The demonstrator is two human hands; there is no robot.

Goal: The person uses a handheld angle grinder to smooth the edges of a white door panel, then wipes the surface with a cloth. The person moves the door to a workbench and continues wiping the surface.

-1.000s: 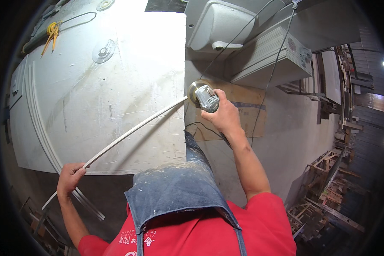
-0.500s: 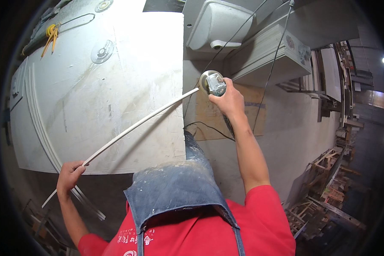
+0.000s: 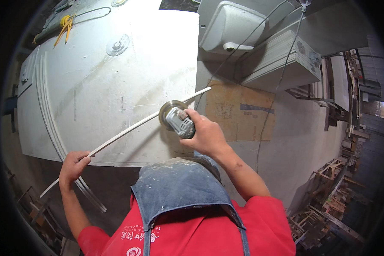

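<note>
My left hand (image 3: 74, 166) grips a long, thin white strip (image 3: 128, 131) near the table's front left edge. The strip slants up to the right over the white tabletop (image 3: 94, 106), and its far end sticks out past the right edge. In my right hand (image 3: 207, 134) is an angle grinder (image 3: 180, 121) with a round disc (image 3: 168, 112). That disc is at the strip, right of its middle; whether it touches cannot be made out. Several similar white strips (image 3: 47, 111) lie along the table's left side, their near ends hanging over the front edge.
A yellow-handled tool (image 3: 65, 25) and a loose disc (image 3: 117, 45) lie on the table. Beyond its right edge are a white sink (image 3: 232, 27), stacked pale slabs (image 3: 281, 64) and flattened cardboard (image 3: 243, 111). A cable (image 3: 281, 77) hangs on the right. Wooden frames (image 3: 328, 179) stand far right.
My right hand has brought the grinder left and down along the strip, from its far end towards the middle. My left hand keeps its grip. The whole view has shifted slightly.
</note>
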